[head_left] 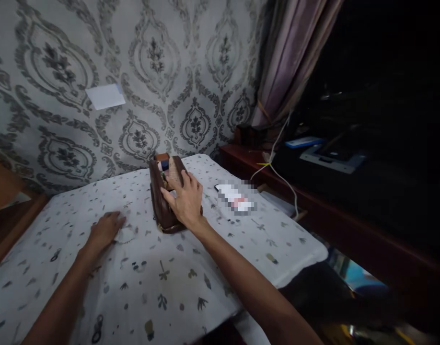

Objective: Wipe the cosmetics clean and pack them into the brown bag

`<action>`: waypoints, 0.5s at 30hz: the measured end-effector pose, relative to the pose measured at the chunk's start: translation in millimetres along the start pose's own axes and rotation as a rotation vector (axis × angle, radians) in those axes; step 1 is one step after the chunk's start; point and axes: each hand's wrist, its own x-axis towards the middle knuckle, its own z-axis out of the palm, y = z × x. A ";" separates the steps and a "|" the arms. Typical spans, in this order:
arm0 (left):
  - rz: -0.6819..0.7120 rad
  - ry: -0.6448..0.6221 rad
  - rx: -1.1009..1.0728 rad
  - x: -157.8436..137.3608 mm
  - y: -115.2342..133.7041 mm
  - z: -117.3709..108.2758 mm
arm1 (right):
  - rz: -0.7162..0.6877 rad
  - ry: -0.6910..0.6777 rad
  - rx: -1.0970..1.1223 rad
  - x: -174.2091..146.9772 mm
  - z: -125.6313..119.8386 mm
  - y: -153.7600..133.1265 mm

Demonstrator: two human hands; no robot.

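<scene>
A brown leather-like bag (161, 211) stands on the white patterned cloth, its top open. Inside, at its far end, several small items show, among them an orange-brown piece (161, 157) and a dark blue one; the rest is hidden. My right hand (187, 197) is over the bag's opening with fingers spread, touching its right side, and nothing is visibly held. To the left of the bag, my left hand (105, 228) rests flat on the cloth, fingers apart. Beside its fingertips lies a small pale, see-through item (125, 235) whose kind I cannot make out.
A phone (236, 197) with a blurred-out screen lies right of the bag. The cloth-covered surface (184, 297) meets a patterned wall. On the right are a dark red wooden ledge (237, 155) and a white cable (283, 177). A wooden edge (22, 227) borders the left.
</scene>
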 end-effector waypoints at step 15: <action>0.511 0.116 -0.341 69.1 125.2 -37.3 | -0.007 -0.053 -0.092 -0.7 -5.5 -2.1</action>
